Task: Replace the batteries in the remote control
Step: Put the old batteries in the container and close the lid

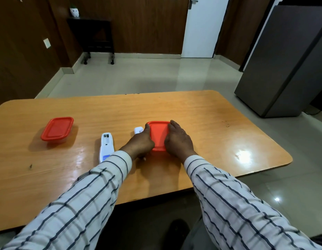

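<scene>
A white remote control (106, 147) lies face down on the wooden table (201, 114), its battery bay uncovered and showing metal contacts. The white battery cover (138, 130) rests just right of it. A small container with a red lid (158, 135) stands in the middle of the table. My left hand (140, 143) grips its left side, thumb on the lid's edge. My right hand (178, 139) presses on its right side, fingers over the lid. No batteries are visible.
A second container with a red lid (57, 129) stands at the table's left. Beyond the table are a tiled floor, a dark wheeled stand (99, 37), a white door (201, 27) and a grey fridge (286, 60) to the right.
</scene>
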